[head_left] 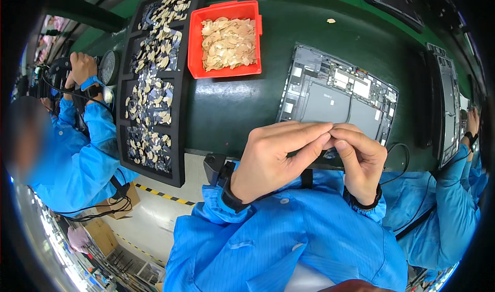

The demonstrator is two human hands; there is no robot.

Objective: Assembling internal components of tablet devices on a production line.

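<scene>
My left hand (281, 155) and my right hand (361, 160) meet at the fingertips, thumbs and forefingers pinched together. Whatever they pinch is too small or too hidden to make out. Both are raised over the near edge of an opened laptop chassis (327, 104), grey, with a bare circuit board (356, 83) along its far side and a dark cable running across the middle. My hands cover part of its near side.
Left of the laptop stands a red bin (260, 39) of tan paper-like pieces (229, 42). Beside it lies a long black foam tray (178, 106) with small dark parts and tan pieces. One tan scrap (331, 21) lies far off. Co-workers in blue sit at both sides; another laptop chassis (448, 101) is at right.
</scene>
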